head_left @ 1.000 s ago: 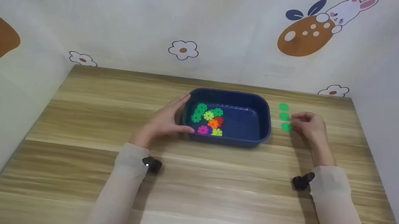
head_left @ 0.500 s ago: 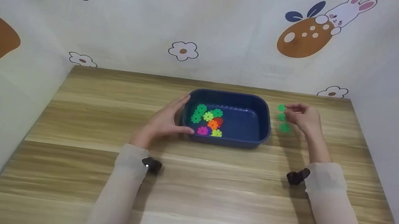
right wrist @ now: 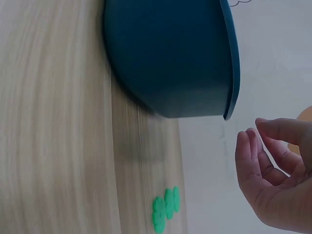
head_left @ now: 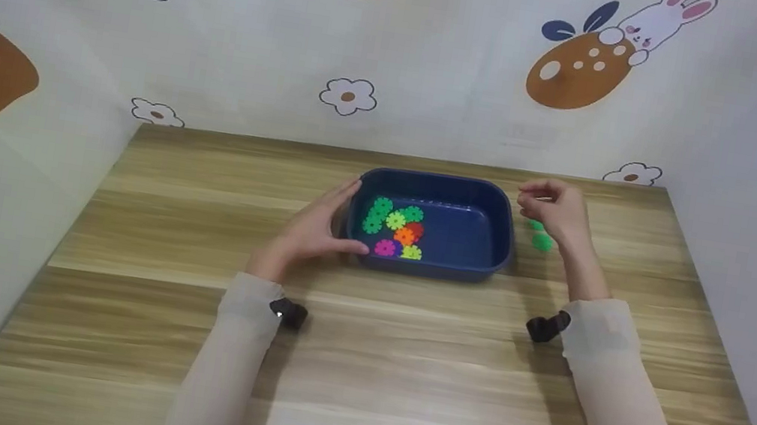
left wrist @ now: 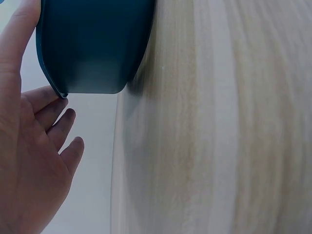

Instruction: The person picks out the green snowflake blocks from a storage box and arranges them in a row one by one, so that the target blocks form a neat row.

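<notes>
A dark blue rectangular tray (head_left: 468, 246) stands on the table. Inside, to its left, lie several snowflake building discs (head_left: 396, 221) in green, yellow, orange, red, purple and pink. My left hand (head_left: 311, 228) spans the tray's left end, its thumb at the front rim and straight fingers along the side; in the left wrist view the hand (left wrist: 36, 151) has fingertips at the rim. Beyond the tray's right end my right hand (head_left: 559, 212) hovers, fingers loosely bent with nothing visible between them. Three green discs (right wrist: 159, 214) lie in a row on the table below it, partly hidden in the head view.
A wood-grain table (head_left: 397, 383) carries everything. Patterned cloth (head_left: 247, 32) with flowers and rabbits rises at the back and both sides. Each sleeve bears a small black wrist camera (head_left: 289, 313) at its cuff.
My right hand has risen from beside the green discs and moved left and back, toward the tray's far right corner. My left hand and the tray have stayed put.
</notes>
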`<state>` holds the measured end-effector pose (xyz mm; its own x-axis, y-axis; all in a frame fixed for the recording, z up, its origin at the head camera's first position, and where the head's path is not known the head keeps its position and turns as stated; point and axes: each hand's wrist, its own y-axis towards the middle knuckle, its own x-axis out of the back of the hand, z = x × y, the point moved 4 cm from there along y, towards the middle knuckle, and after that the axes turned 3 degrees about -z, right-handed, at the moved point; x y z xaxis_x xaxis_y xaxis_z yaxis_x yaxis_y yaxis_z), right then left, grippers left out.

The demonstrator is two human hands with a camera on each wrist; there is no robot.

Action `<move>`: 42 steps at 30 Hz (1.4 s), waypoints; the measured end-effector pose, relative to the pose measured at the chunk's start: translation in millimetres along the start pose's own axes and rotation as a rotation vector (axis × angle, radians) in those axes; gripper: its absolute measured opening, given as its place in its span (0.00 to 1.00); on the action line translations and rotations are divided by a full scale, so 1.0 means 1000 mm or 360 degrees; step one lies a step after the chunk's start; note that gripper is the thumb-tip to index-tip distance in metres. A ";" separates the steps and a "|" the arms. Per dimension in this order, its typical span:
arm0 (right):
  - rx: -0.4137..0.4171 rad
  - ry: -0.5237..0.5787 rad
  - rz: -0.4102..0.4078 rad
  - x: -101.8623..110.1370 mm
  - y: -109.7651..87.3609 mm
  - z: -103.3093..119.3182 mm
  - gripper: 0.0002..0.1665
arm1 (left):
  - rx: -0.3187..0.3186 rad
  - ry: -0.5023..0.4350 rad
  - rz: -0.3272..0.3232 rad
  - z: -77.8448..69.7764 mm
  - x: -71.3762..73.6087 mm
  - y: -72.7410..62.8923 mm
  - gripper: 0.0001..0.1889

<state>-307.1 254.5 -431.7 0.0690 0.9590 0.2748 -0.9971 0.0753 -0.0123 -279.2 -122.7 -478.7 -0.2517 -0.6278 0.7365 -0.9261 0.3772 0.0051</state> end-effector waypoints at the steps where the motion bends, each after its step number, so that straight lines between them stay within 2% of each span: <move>1: 0.0005 0.0001 0.0009 -0.002 0.000 0.002 0.18 | 0.0002 0.0000 -0.0003 0.000 0.000 0.000 0.60; 10: 0.0009 -0.0046 0.0077 -0.024 -0.005 0.019 0.17 | 0.0021 -0.0020 0.0000 0.001 -0.001 0.000 0.59; 20: 0.0067 -0.0019 0.0116 -0.057 0.000 0.017 0.16 | 0.0056 -0.0054 0.0010 0.001 -0.001 -0.002 0.59; 24: 0.0092 -0.0032 0.0127 -0.074 -0.001 0.019 0.14 | 0.0039 -0.0057 -0.0002 0.000 0.000 -0.002 0.58; 30: 0.0112 0.0047 0.0194 -0.101 -0.003 0.023 0.07 | -0.0006 -0.0047 -0.0012 0.000 0.001 -0.001 0.59; 37: -0.0008 -0.0153 0.0232 -0.133 -0.005 0.019 0.11 | 0.0003 -0.0040 0.0008 0.000 0.000 0.000 0.59; 42: 0.0033 -0.0207 0.0248 -0.153 -0.007 0.019 0.09 | 0.0005 -0.0063 0.0010 0.000 -0.001 -0.001 0.58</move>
<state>-311.3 102.2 -455.4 -0.0897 0.9152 0.3929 -0.9959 -0.0783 -0.0450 -278.4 -122.2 -479.0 -0.2686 -0.6518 0.7092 -0.9252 0.3795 -0.0016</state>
